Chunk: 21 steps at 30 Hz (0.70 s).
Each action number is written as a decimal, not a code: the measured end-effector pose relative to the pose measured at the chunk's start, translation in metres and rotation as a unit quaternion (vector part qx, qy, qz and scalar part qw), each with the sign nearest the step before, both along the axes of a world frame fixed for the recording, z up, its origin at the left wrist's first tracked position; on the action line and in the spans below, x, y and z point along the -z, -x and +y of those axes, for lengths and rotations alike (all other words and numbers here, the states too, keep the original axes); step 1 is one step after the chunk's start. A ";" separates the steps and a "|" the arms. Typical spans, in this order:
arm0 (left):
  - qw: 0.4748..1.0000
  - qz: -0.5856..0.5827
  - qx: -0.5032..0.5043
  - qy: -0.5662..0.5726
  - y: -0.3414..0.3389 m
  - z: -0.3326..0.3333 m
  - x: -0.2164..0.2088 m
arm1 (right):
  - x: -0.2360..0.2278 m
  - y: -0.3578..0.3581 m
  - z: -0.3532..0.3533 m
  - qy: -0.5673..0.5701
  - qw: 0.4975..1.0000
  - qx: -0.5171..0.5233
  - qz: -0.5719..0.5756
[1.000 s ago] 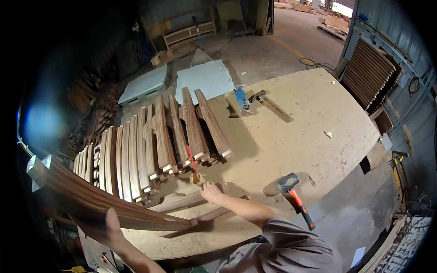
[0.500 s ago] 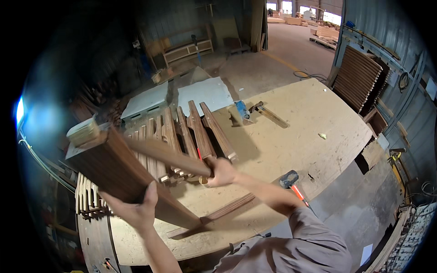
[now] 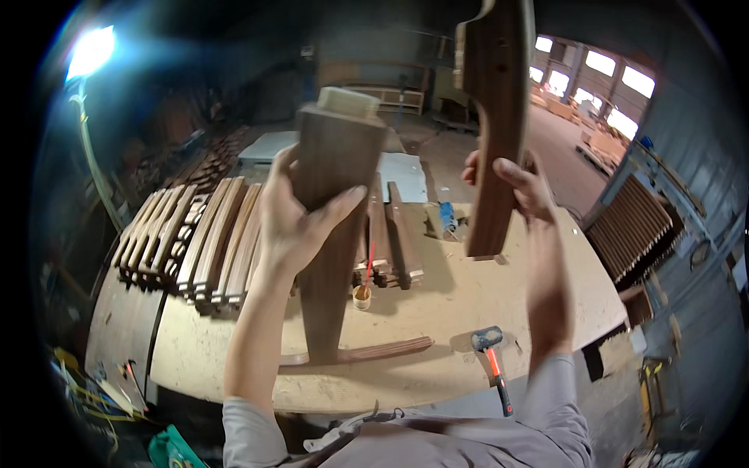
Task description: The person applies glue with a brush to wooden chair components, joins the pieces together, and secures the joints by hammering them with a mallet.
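— Where does your left hand [image 3: 285, 218] grip?
— Your thumb and fingers wrap the upper half of one thick, straight board [image 3: 337, 160], brown-grained with a pale, squared top; its narrow foot meets one wooden strip [image 3: 390, 349] on the table [image 3: 460, 296].
— And your right hand [image 3: 524, 187]?
— Closed round the lower part of one raised, curve-notched dark piece [image 3: 503, 109].
— Nearby?
— One cup [image 3: 361, 299], one dark-headed mallet [image 3: 491, 352] with a red-and-black handle.

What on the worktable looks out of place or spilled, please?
The mallet looks slightly odd: its handle appears to stick out past the near edge of the worktable. The cup stands upright, with no spill visible.
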State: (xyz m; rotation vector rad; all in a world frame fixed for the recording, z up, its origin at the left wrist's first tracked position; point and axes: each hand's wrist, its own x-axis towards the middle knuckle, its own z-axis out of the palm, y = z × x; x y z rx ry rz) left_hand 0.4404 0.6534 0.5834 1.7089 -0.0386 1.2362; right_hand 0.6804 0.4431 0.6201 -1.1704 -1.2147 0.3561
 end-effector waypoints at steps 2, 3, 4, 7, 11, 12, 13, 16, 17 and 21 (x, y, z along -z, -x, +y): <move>1.000 -0.003 0.013 -0.019 -0.002 -0.001 -0.015 | -0.018 0.013 -0.008 0.004 0.998 0.037 -0.053; 0.999 -0.005 0.029 -0.012 -0.004 -0.003 -0.021 | -0.028 0.016 -0.011 0.011 0.993 0.070 -0.091; 0.999 -0.006 0.034 -0.023 -0.007 0.001 -0.025 | -0.040 0.020 -0.012 0.022 0.990 0.076 -0.119; 0.998 0.015 0.041 -0.039 -0.009 0.012 -0.029 | -0.058 0.026 -0.001 0.040 0.987 0.045 -0.147; 0.996 0.028 0.078 -0.011 -0.002 0.014 -0.037 | -0.065 0.043 0.015 0.045 0.991 0.004 -0.129; 0.995 0.027 0.095 0.007 -0.003 0.013 -0.037 | -0.062 0.039 0.017 0.047 0.991 -0.005 -0.128; 0.993 0.025 0.111 0.024 -0.005 0.013 -0.036 | -0.058 0.037 0.018 0.050 0.990 -0.015 -0.127; 0.996 -0.003 0.094 0.011 -0.010 0.013 -0.032 | -0.050 0.032 0.020 0.069 0.990 -0.030 -0.119; 0.996 -0.013 0.089 0.000 -0.013 0.014 -0.031 | -0.048 0.029 0.021 0.073 0.990 -0.033 -0.118; 0.996 0.011 0.086 0.013 -0.009 0.014 -0.032 | -0.044 0.026 0.027 0.076 0.988 -0.069 -0.113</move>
